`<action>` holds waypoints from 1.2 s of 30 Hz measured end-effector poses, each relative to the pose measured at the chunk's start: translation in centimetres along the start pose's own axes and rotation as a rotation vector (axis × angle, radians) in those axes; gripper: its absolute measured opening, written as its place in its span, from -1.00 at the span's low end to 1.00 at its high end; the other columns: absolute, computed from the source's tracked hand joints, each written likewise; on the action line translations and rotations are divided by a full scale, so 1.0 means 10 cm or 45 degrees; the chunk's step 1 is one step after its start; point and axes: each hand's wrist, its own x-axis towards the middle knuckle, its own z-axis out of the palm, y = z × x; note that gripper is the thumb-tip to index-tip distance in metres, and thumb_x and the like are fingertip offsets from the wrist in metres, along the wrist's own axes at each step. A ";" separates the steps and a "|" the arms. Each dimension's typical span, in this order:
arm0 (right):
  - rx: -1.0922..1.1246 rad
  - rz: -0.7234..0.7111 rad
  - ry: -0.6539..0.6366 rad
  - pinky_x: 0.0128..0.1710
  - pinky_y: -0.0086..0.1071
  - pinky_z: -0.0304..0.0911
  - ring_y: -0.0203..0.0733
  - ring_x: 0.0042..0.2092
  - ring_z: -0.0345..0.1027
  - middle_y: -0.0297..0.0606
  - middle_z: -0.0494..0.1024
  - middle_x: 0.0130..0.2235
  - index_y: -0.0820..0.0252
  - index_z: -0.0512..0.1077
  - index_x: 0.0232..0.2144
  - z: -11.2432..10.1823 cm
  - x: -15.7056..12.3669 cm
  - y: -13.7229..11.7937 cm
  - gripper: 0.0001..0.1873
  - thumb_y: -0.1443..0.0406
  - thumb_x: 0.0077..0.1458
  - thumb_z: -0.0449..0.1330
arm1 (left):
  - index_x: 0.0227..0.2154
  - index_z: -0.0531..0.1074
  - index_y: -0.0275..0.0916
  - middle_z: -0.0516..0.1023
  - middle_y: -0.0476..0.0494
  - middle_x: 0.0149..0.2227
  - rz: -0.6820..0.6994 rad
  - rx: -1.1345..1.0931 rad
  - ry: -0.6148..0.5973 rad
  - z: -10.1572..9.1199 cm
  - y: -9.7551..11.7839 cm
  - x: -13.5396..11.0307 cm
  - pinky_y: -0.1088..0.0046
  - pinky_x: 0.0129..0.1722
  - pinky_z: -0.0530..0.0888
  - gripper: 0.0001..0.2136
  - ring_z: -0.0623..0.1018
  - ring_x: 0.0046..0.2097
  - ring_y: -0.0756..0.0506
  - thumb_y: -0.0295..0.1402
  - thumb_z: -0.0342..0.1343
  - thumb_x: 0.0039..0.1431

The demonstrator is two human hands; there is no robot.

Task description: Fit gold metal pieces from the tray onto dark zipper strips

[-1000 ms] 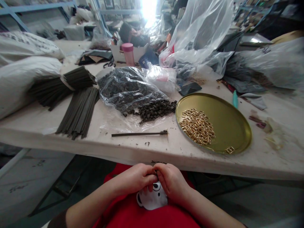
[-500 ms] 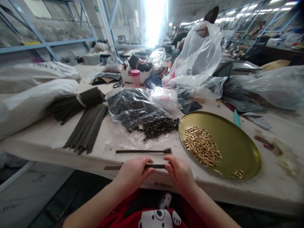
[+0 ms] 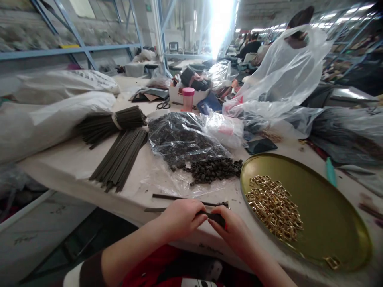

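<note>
A dark narrow strap [image 3: 154,210] runs through both of my hands above the table's front edge, its free end sticking out to the left. My left hand [image 3: 184,215] pinches it between thumb and fingers. My right hand [image 3: 231,227] is closed on its right part, which tilts downward; the strap's right tip is partly hidden by the fingers. Just behind the hands lies a second dark strap [image 3: 173,196] with a small fitting at its right end. Beyond that, small dark loops [image 3: 209,171] spill from a clear plastic bag [image 3: 185,137].
To the right stands a round gold tray [image 3: 326,203] with a heap of gold buckles [image 3: 275,209]. Dark strap bundles [image 3: 119,159] lie at the left, beside white sacks [image 3: 60,119]. Further back are scissors [image 3: 163,105], a pink-lidded jar [image 3: 188,99] and a dark flat slab [image 3: 261,146].
My hands have come closer together, and the strap between them, level before, now tilts down at the right. The whole scene has shifted rightward in view.
</note>
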 end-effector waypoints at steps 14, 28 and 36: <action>-0.149 -0.262 -0.031 -0.54 -0.44 0.18 -0.23 -0.49 0.36 -0.30 0.49 -0.51 0.18 0.32 -0.43 -0.21 -0.18 -0.24 -0.93 0.29 0.04 0.10 | -0.57 0.34 -0.27 0.32 0.05 -0.57 -0.102 -0.611 -0.415 -0.25 0.29 -0.01 0.59 -0.54 0.17 -0.82 0.30 -0.47 0.03 -0.38 -0.08 0.06; -0.326 -0.516 0.203 -0.42 -0.37 0.23 -0.19 -0.38 0.32 -0.21 0.46 -0.40 0.18 0.36 -0.39 -0.31 -0.34 -0.19 -0.86 0.25 0.11 0.04 | -0.53 0.36 -0.25 0.34 0.02 -0.55 -0.075 -0.237 -0.163 -0.20 0.28 -0.32 0.56 -0.46 0.22 -0.71 0.32 -0.46 0.02 -0.25 -0.15 0.18; -0.552 -0.192 0.425 -0.13 -0.11 0.27 0.03 -0.08 0.32 0.02 0.43 -0.11 0.28 0.26 -0.06 -0.06 -0.09 0.43 -0.60 0.27 0.04 0.15 | -0.34 0.46 -0.18 0.47 -0.10 -0.32 0.037 0.330 0.281 0.25 -0.36 0.11 0.44 -0.20 0.33 -0.81 0.44 -0.24 -0.07 -0.41 -0.07 0.15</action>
